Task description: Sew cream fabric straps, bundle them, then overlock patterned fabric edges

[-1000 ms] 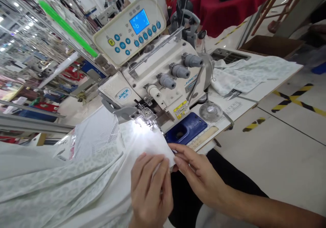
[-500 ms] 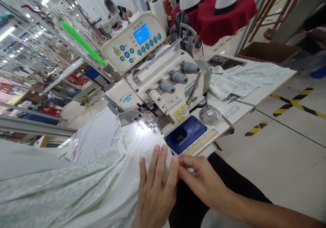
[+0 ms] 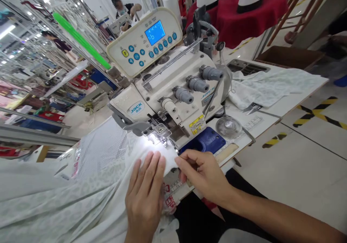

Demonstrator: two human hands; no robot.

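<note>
White fabric with a pale green leopard print (image 3: 92,190) spreads over the left of the table and runs up under the lit presser foot (image 3: 161,139) of an overlock sewing machine (image 3: 173,87). My left hand (image 3: 145,196) lies flat on the fabric just in front of the foot, fingers stretched out. To its right, my right hand (image 3: 204,174) pinches the fabric's edge between thumb and forefinger. Part of the needle area is hidden by the machine's guard and the glare of its lamp.
A blue tray (image 3: 208,141), a round clear dish (image 3: 229,126) and thread snips (image 3: 253,108) rest right of the machine. More printed fabric (image 3: 282,84) lies behind the snips. A cardboard box (image 3: 291,58) stands beyond the table, and a person (image 3: 126,11) sits at another machine.
Both hands have moved up toward the presser foot with the fabric, the left also shifting left. The fabric's right edge has drawn back, uncovering red print and a ruler on the table edge.
</note>
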